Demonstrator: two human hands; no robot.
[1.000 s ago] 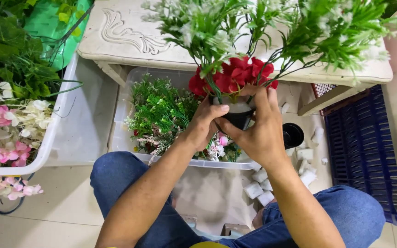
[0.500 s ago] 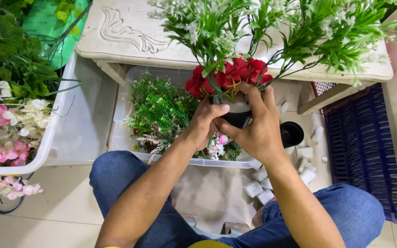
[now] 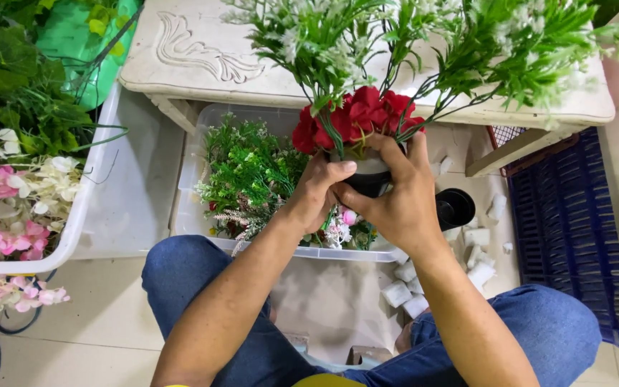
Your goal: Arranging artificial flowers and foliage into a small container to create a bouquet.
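Both of my hands wrap a small dark pot [image 3: 368, 180] held above my lap. My left hand [image 3: 317, 190] grips its left side with the thumb up at the rim. Around the right side and front goes my right hand [image 3: 394, 197]. Red artificial flowers [image 3: 356, 116] fill the pot, and long green sprigs with tiny white blooms [image 3: 424, 39] fan out above them. The pot is mostly hidden by my fingers.
A clear plastic bin [image 3: 202, 150] of green and pink sprigs sits under the pot. A white carved low table [image 3: 202, 61] stands behind. A white tub [image 3: 91, 186] with pink and white flowers is at left. A black pot [image 3: 456, 208], white foam blocks [image 3: 478, 272] and a dark blue crate [image 3: 564, 222] lie to the right.
The pot with its flowers has stayed between my hands, tilting and turning slightly. My fingers have shifted a little on it.
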